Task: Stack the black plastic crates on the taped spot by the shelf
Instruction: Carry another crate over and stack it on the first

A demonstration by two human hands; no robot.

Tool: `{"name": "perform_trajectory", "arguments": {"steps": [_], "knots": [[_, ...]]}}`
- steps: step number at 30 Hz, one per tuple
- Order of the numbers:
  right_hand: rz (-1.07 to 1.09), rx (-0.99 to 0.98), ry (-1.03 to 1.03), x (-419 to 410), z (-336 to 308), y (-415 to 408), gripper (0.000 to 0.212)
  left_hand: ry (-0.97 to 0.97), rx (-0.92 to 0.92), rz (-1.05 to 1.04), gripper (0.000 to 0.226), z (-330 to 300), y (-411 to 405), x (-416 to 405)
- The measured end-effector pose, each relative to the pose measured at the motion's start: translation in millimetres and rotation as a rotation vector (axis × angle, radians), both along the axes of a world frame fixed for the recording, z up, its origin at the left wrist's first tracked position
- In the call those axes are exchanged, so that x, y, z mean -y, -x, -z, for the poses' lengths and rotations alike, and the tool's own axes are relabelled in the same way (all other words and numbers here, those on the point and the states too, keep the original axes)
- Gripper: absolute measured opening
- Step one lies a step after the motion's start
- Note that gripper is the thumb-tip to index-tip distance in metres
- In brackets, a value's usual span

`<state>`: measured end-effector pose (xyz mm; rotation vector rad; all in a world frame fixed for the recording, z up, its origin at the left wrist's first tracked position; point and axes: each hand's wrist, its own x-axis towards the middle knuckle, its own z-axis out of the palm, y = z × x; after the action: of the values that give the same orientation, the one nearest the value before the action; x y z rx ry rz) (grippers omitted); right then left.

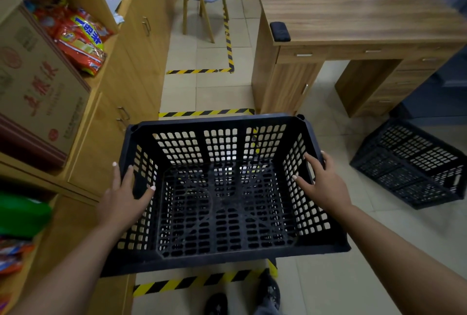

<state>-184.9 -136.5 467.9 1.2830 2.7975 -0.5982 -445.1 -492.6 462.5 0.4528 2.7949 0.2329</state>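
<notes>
While each hand grips a side wall, left hand (121,201) and right hand (324,183) flank the black crate (222,203).

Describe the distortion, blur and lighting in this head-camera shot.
Head view: wide-angle bending curves the desk and shelf lines outward; corners look soft and smeared, the held crate sharp in the centre; light is dim and even, without glare, and the second crate lies in shade.
</notes>
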Motion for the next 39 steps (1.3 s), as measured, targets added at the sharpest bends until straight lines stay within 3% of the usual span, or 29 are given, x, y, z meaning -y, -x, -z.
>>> {"name": "perform_trajectory", "arguments": {"steps": [6,16,25,32,39], "knots": [[-0.046,-0.011,0.009,10.5,-2.0,-19.3,0.075,0.038,0.026,0.046,0.087,2.9,-13.6,9.3],[0.106,-0.076,0.024,60.4,4.4,-70.0,0.073,0.005,-0.063,0.155,0.087,9.2,-47.4,44.6],[0.137,0.015,0.049,54.6,4.0,-64.8,0.084,-0.073,0.013,-0.048,0.079,10.4,-53.0,51.1],[0.197,-0.061,0.028,57.7,7.1,-59.0,0.08,-0.138,0.006,-0.016,0.076,11.0,-51.1,53.7],[0.226,-0.172,0.006,64.9,5.5,-60.3,0.072,-0.213,-0.019,0.009,0.087,12.9,-49.4,59.2]]}}
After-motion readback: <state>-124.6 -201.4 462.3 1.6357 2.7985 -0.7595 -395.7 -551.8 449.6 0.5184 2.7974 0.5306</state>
